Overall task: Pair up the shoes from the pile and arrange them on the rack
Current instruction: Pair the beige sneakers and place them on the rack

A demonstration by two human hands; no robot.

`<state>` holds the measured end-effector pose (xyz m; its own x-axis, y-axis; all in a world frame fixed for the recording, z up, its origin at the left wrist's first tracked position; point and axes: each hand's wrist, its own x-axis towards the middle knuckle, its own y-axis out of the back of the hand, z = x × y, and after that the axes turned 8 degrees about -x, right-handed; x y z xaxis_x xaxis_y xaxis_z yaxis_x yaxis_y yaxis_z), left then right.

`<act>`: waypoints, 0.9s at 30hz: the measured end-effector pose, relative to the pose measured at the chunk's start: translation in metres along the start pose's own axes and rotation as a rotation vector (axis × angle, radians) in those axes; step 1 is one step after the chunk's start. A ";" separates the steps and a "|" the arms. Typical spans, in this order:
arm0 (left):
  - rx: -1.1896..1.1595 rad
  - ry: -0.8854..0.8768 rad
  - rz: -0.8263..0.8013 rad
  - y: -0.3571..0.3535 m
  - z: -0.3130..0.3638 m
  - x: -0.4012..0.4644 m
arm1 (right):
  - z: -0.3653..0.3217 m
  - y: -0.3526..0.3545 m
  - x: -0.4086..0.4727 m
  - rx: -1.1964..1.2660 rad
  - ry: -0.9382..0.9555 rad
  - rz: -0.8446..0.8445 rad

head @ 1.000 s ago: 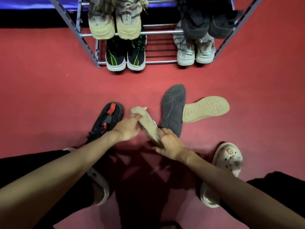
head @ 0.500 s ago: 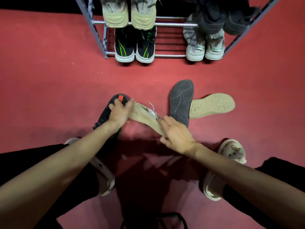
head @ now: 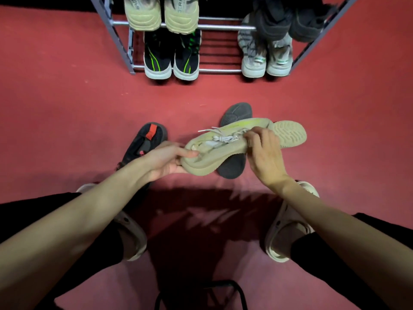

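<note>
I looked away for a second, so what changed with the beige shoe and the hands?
Both hands raised the beige shoe and turned it on its side: left hand gripping the heel, right hand now at the laces. The grey shoe, beige sole, black shoe and rack stayed put.

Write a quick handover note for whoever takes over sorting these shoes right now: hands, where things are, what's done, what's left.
Hands: left hand grips the heel end of a beige sneaker; right hand holds its middle, by the laces. Sneaker is lifted off the red floor.
Floor: its likely mate, sole up; a grey shoe, sole up; a black shoe with a red tab.
Done: four pairs on the rack, two on each shelf.
Left: pair the beige sneakers and rack them, then handle the grey and black shoes.
</note>
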<state>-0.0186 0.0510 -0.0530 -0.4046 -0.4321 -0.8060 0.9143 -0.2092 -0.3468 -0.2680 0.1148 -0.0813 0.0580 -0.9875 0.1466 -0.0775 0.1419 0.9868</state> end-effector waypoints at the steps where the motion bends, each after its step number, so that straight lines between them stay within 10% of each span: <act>1: 0.003 -0.021 0.018 -0.007 0.001 0.003 | 0.004 -0.004 0.000 0.017 -0.070 0.000; 7: -0.017 -0.107 0.200 -0.025 -0.001 0.029 | 0.041 -0.040 0.015 0.209 -0.727 -0.234; 15: -0.072 -0.162 0.270 -0.010 -0.013 0.043 | 0.048 -0.082 0.034 1.150 -1.666 -0.302; 22: -0.063 -0.188 0.268 -0.010 -0.017 0.044 | 0.050 -0.092 0.037 1.124 -1.594 -0.151; 27: -0.150 -0.210 0.284 -0.006 -0.015 0.039 | 0.057 -0.072 0.036 0.598 -1.379 0.024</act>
<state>-0.0394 0.0484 -0.0894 -0.1151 -0.6279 -0.7697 0.9769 0.0690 -0.2024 -0.3173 0.0651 -0.1512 -0.8793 -0.3214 -0.3515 -0.4680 0.4464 0.7627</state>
